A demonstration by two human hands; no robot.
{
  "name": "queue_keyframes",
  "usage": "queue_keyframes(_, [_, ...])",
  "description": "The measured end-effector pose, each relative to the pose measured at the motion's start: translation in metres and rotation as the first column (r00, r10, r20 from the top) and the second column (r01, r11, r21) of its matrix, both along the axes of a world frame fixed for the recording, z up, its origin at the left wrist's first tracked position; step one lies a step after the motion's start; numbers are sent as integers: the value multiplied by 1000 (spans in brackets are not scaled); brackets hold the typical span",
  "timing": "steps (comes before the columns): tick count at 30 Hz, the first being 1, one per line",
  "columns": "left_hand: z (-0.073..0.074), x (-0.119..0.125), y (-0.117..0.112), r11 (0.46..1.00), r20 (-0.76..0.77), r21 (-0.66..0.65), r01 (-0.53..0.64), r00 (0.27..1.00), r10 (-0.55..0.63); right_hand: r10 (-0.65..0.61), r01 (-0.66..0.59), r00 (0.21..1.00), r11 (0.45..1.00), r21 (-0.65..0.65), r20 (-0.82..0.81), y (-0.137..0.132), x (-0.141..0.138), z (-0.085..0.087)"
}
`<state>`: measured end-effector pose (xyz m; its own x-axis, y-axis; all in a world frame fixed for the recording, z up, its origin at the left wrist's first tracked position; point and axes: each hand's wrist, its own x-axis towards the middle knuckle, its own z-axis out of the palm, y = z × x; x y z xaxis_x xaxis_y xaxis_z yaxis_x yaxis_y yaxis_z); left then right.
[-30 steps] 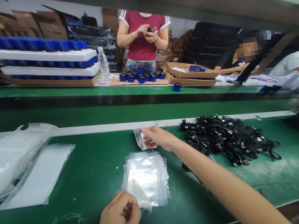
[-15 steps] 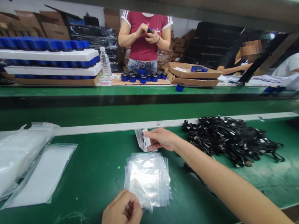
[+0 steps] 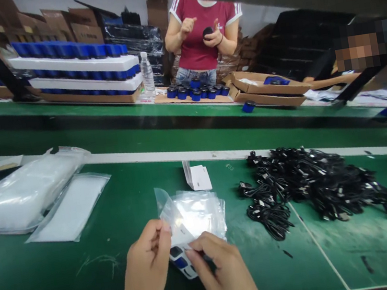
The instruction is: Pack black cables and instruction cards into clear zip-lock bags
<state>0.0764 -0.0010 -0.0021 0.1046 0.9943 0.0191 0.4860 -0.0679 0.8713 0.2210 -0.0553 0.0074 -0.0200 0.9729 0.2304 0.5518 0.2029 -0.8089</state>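
Observation:
My left hand [image 3: 146, 263] pinches a small clear plastic bag [image 3: 165, 203] by its edge, the film standing up above the fingertips. Between thumb and fingers, my right hand [image 3: 226, 268] grips a white card [image 3: 181, 262] printed with dark and blue shapes. The card is right at the bag, though I cannot tell whether any of it is inside. Just beyond both hands lies a loose stack of clear bags [image 3: 201, 211]. Behind that stack, more white cards [image 3: 200, 178] stand and lie together near the white strip.
Black cables [image 3: 304, 181] are heaped on the right, with a smaller bundle [image 3: 270, 218] nearer. Packs of white plastic bags [image 3: 68, 209] lie left. Across the bench, a person [image 3: 204, 32] handles a dark round item behind blue jars [image 3: 196, 94]; a bottle [image 3: 147, 76] stands nearby.
My right hand has come back from the white cards to my left hand, bringing one card. The left hand has raised the bag. The view has shifted slightly.

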Motion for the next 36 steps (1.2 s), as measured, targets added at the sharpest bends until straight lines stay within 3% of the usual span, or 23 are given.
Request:
queue_keyframes(4, [1,0,-1,974,-104,191,-122,984,144,-184,194,962,980,35,-200,-2,-16,-12])
queue_keyframes(6, [6,0,-1,956,-74,217,-199,973,219,-251,239,883,968,-80,-396,-7,-24,-18])
queue_keyframes(8, [12,1,-1,944,-45,216,-251,963,266,-218,63,761,963,-264,-612,-12,-32,-24])
queue_keyframes(10, [15,2,0,943,-21,204,-264,962,273,-184,-190,651,900,-393,-736,-14,-37,-29])
queue_keyframes(11, [15,2,-1,946,-12,197,-256,964,264,-184,-262,639,861,-437,-747,-14,-38,-30])
queue_keyframes(12, [14,2,-1,951,-5,192,-244,968,250,-191,-273,661,839,-470,-725,-14,-37,-30])
queue_keyframes(14, [12,2,-2,959,-23,191,-212,975,220,-183,-137,777,885,-445,-603,-13,-30,-26])
queue_keyframes(16, [10,0,-4,965,-94,203,-169,977,191,-133,50,910,975,-215,-391,-12,-19,-20])
queue_keyframes(17, [10,0,-5,965,-139,218,-143,975,176,-112,103,960,994,-47,-258,-12,-14,-17])
queue_keyframes(19, [12,-1,-8,961,-213,267,-76,968,136,-91,88,996,966,243,-1,-12,-6,-13])
queue_keyframes(22, [16,-1,-12,931,-282,364,-6,952,116,-107,12,969,921,389,223,-11,-2,-11])
queue_keyframes(25, [15,3,-17,882,-343,467,64,932,114,-115,21,950,951,308,291,-11,-4,-12])
queue_keyframes(29, [6,10,-25,782,-449,550,292,894,-17,-74,64,944,997,42,321,-10,-2,-6])
queue_keyframes(31, [2,12,-29,746,-481,552,373,873,-80,4,17,962,997,-74,275,-11,4,1])
queue_keyframes(34, [1,12,-32,759,-482,511,403,866,-135,167,-146,977,977,-157,134,-12,14,12])
queue_keyframes(36, [4,11,-32,784,-460,476,398,873,-163,150,-134,984,979,-153,92,-12,19,13])
